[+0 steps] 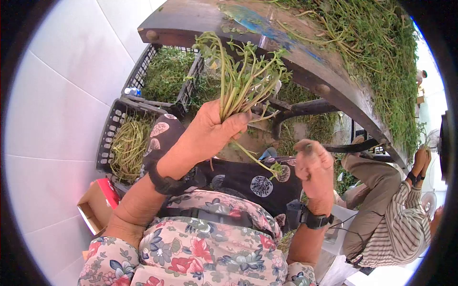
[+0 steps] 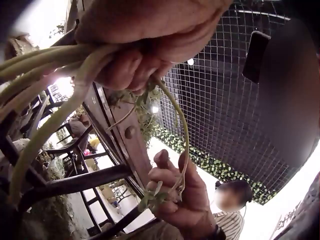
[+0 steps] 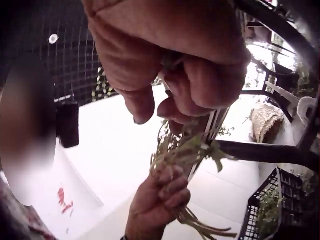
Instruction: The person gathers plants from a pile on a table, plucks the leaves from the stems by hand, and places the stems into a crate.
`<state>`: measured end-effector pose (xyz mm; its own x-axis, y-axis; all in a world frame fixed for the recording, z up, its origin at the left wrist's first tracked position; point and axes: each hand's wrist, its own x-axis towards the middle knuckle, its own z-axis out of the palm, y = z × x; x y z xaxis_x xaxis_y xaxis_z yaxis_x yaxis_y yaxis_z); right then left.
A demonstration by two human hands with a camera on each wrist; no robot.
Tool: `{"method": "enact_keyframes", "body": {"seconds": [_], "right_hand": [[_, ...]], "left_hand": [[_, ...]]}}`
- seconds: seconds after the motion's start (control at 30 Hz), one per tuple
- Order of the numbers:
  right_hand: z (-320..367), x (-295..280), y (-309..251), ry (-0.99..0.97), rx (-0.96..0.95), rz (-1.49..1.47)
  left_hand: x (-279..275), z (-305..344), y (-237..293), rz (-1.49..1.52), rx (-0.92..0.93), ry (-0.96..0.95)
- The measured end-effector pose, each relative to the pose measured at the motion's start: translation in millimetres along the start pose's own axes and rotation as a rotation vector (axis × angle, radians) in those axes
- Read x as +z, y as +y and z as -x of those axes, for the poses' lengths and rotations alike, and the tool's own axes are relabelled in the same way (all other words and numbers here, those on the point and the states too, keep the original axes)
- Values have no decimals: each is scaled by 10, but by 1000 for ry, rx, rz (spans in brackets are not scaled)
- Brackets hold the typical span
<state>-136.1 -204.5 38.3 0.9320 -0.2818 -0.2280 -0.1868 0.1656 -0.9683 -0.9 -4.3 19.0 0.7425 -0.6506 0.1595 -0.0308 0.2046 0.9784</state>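
My left hand (image 1: 207,131) grips a bunch of green stems (image 1: 238,90) around the middle, leafy tops fanning upward in the head view. One longer stem (image 2: 184,125) bends out below that fist and ends in a leafy tip. My right hand (image 1: 315,169) is just to the right of that tip, fingers curled. In the right wrist view, a small green bit (image 3: 173,63) shows inside the curl of the right fingers; most of it is hidden by them. The left wrist view has the leafy tip overlapping the right hand's fingers.
A dark wooden table (image 1: 191,24) bears a large heap of greens (image 1: 372,57). At left, a black crate (image 1: 183,88) contains leafy greens and another crate (image 1: 107,131) contains bare stems. A red cardboard box (image 1: 102,200) sits below. A person (image 1: 386,224) in stripes sits at right.
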Motion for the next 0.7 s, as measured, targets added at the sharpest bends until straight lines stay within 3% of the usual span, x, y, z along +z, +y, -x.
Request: {"method": "enact_keyframes", "body": {"seconds": [0.03, 0.07, 0.2, 0.4, 0.53, 0.7], "right_hand": [[26, 99, -37, 5, -1, 179], [22, 161, -36, -50, -135, 402], [8, 316, -37, -253, -291, 780], [7, 257, 182, -123, -378, 812], [-12, 254, 265, -48, -444, 866], [-36, 225, 343, 91, -308, 765]], "left_hand": [[3, -3, 23, -4, -12, -5], [9, -3, 61, -9, -23, -8], [0, 16, 73, 22, -31, -11], [-46, 40, 72, 68, -79, -15], [17, 70, 93, 182, -274, 49], [-30, 68, 93, 149, -244, -75]]}}
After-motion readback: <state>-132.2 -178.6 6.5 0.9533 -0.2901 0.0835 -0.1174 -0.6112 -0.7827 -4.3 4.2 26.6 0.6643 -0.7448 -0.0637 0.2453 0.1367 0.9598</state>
